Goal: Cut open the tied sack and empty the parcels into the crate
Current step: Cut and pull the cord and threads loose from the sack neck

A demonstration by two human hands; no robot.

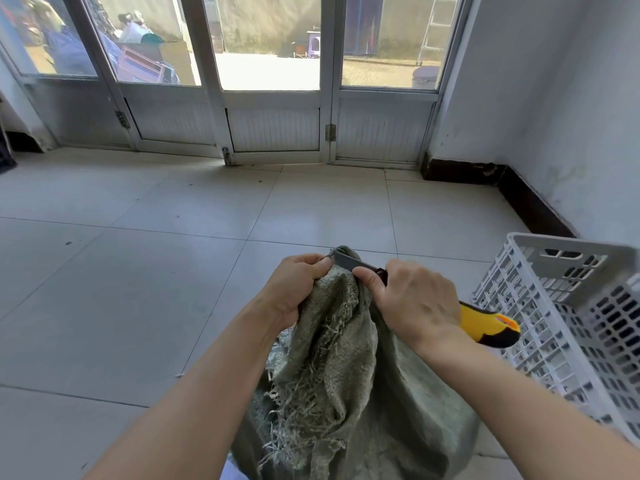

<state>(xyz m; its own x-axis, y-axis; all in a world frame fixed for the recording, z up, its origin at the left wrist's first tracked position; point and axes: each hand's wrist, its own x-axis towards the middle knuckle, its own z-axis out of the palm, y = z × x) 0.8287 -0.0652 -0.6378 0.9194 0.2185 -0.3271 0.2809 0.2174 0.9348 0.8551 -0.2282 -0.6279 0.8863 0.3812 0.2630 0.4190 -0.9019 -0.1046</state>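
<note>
Left hand (298, 285) is clenched round the bunched neck of a grey-green woven sack (346, 375), its fingers curled into the gathered cloth just below the top. Right hand (412, 299) grasps a utility knife with a yellow and black handle (488, 327). The back end of the handle sticks out past the wrist toward the right, and the thumb lies along the front part. The knife's flat grey blade (346, 261) points left and lies against the very top of the gathered neck, between the two hands and close to the left thumb. Whether it has bitten into the cloth cannot be told.

The sack stands on a pale tiled floor (138, 271) directly in front of the person. Its body is full and rounded, and frayed loose threads hang down the front fold. What is inside is hidden by the cloth.

A white plastic lattice crate (571, 306) sits on the floor just to the right of the sack, tilted so that its open side faces toward the person. Its near corner is close to the knife handle.

Across the room stand metal-framed glass doors (273, 126), and a whitish wall (554, 116) with a dark skirting runs along the right.
</note>
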